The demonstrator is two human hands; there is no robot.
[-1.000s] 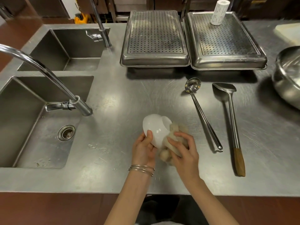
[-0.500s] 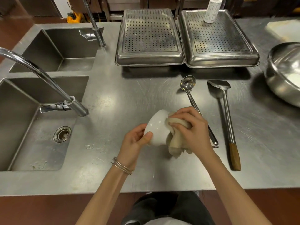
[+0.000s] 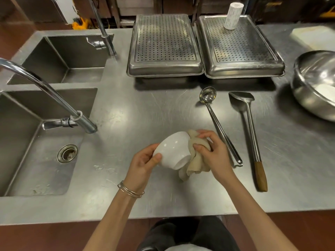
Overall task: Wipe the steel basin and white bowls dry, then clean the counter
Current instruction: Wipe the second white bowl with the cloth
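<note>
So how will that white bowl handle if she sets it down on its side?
The white bowl looks glazed and glossy, so probably slippery and breakable. Its rounded wall would likely roll on the steel counter. Now the left hand steadies it; the right hand presses the cloth.

White bowl (image 3: 174, 152) tilted on its side above the steel counter (image 3: 145, 109), beige cloth (image 3: 194, 160) against it.

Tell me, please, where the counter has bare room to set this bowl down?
Bare: between the faucet and ladle, below the trays; also right of the spatula. Crowded: ladle and spatula lie close together beside the right hand.
</note>
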